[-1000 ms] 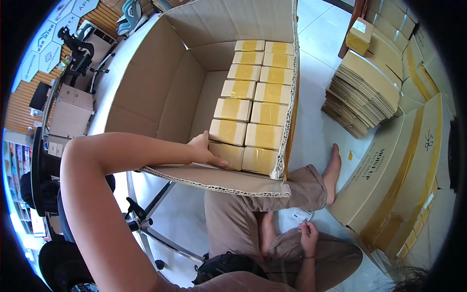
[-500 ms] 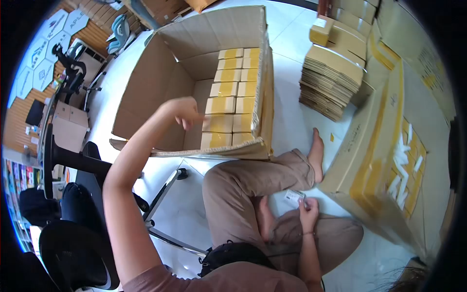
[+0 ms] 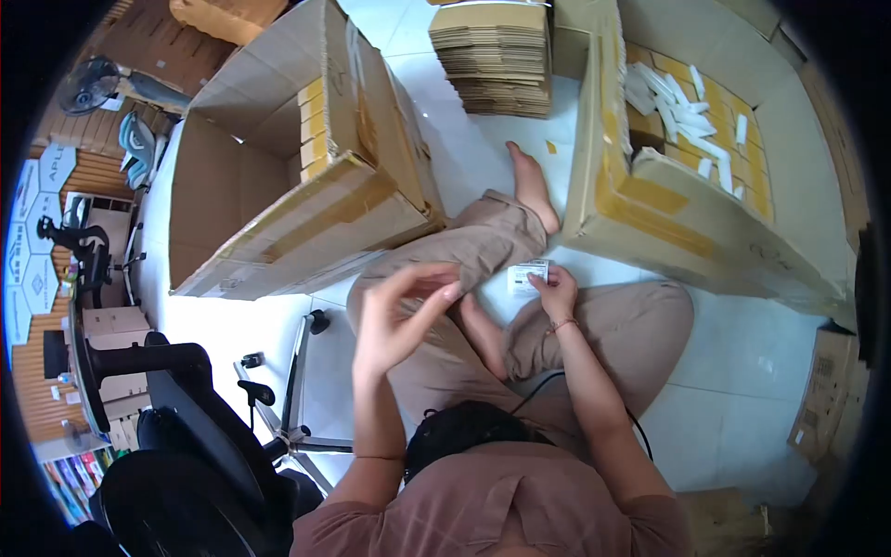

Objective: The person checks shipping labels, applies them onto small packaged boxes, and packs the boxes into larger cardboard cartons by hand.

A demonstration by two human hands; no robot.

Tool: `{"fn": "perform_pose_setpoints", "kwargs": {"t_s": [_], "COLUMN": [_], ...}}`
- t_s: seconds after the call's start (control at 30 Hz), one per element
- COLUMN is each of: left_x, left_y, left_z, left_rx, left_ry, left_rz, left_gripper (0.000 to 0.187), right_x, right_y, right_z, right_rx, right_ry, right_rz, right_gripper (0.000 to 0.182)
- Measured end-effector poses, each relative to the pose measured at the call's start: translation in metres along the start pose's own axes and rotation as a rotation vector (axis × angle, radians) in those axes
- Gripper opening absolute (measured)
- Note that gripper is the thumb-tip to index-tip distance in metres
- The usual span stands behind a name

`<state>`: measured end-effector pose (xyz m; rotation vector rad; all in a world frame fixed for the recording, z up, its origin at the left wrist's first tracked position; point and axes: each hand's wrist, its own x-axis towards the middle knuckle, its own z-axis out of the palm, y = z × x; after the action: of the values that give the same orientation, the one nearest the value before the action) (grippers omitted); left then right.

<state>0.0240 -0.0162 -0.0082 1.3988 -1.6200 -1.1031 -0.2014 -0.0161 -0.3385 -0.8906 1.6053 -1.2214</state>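
My left hand (image 3: 404,316) is raised over my left leg, its thumb and fingers apart with nothing seen between them. Low between my legs, my right hand (image 3: 559,295) pinches a white printed label (image 3: 522,280) at its right side. How many layers the label has cannot be made out. Ahead on the left stands a large open carton (image 3: 288,218), and small taped boxes (image 3: 313,128) show along its inner right side.
At the right is another large carton (image 3: 733,265) holding taped boxes and loose white pieces (image 3: 682,111). Flattened cardboard (image 3: 492,60) is stacked between the cartons. A black office chair (image 3: 200,436) stands close on my left.
My left hand has drawn back from over the left carton's small boxes to above my lap, its fingers now spread. The view has turned rightward. My right hand still holds the label.
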Motion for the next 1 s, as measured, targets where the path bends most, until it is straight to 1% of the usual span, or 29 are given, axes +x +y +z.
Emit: {"fn": "perform_pose_setpoints", "kwargs": {"t_s": [0.03,0.07,0.13,0.2,0.23,0.27,0.3,0.37,0.4,0.47,0.63,0.7,0.73,0.8,0.83,0.9,0.93,0.97,1.0], "left_x": [-0.002,-0.004,-0.006,-0.007,-0.007,-0.008,-0.007,-0.007,-0.007,-0.008,-0.008,-0.008,-0.007,-0.006,-0.006,-0.004,-0.004,-0.005,-0.005], "left_y": [-0.012,-0.019,-0.032,-0.039,-0.041,-0.041,-0.041,-0.042,-0.042,-0.046,-0.054,-0.050,-0.050,-0.053,-0.055,-0.060,-0.061,-0.059,-0.055], "left_z": [0.011,0.022,0.030,0.031,0.031,0.031,0.031,0.032,0.033,0.035,0.039,0.037,0.036,0.034,0.034,0.038,0.042,0.045,0.050], "left_rx": [0.080,0.193,0.386,0.332,0.280,0.279,0.279,0.277,0.253,0.225,0.165,0.163,0.166,0.158,0.150,0.120,0.093,0.088,-0.022], "left_ry": [-0.080,-0.095,-0.253,-0.298,-0.340,-0.340,-0.327,-0.310,-0.329,-0.348,-0.384,-0.386,-0.388,-0.379,-0.370,-0.357,-0.345,-0.347,-0.366], "left_rz": [-0.045,-0.042,-0.019,0.001,0.017,0.019,0.010,0.002,0.003,0.001,0.038,0.012,-0.015,-0.054,-0.091,-0.090,-0.086,-0.088,-0.123], "left_gripper": [0.027,0.029,0.034,0.037,0.040,0.040,0.042,0.044,0.044,0.044,0.044,0.043,0.043,0.042,0.041,0.041,0.040,0.040,0.038], "right_x": [0.002,0.001,-0.002,-0.001,-0.001,-0.002,0.000,0.005,0.005,0.005,-0.001,-0.008,-0.011,-0.018,-0.023,-0.033,-0.042,-0.052,-0.060], "right_y": [0.001,0.003,-0.009,-0.009,-0.012,-0.015,-0.015,-0.014,-0.017,-0.021,-0.035,-0.053,-0.059,-0.070,-0.084,-0.118,-0.139,-0.163,-0.184], "right_z": [-0.002,-0.008,-0.016,-0.021,-0.025,-0.028,-0.031,-0.036,-0.037,-0.040,-0.040,-0.047,-0.052,-0.063,-0.067,-0.079,-0.083,-0.084,-0.085], "right_rx": [-0.037,-0.041,-0.117,-0.152,-0.269,-0.387,-0.388,-0.293,-0.296,-0.091,-0.104,-0.566,-0.569,-0.503,-0.505,-0.205,-0.210,-0.030,0.152], "right_ry": [0.021,0.029,0.024,0.017,0.015,0.011,0.012,0.019,0.018,0.020,0.055,-0.011,-0.011,-0.142,-0.144,-0.255,-0.255,-0.290,-0.322], "right_rz": [0.035,0.038,0.090,0.045,0.017,-0.010,-0.013,-0.045,-0.047,0.058,0.049,-0.006,-0.007,-0.161,-0.160,-0.140,-0.136,-0.075,-0.016], "right_gripper": [0.030,0.030,0.029,0.027,0.026,0.025,0.025,0.021,0.021,0.019,0.015,0.014,0.014,0.017,0.017,0.014,0.014,0.012,0.010]}}
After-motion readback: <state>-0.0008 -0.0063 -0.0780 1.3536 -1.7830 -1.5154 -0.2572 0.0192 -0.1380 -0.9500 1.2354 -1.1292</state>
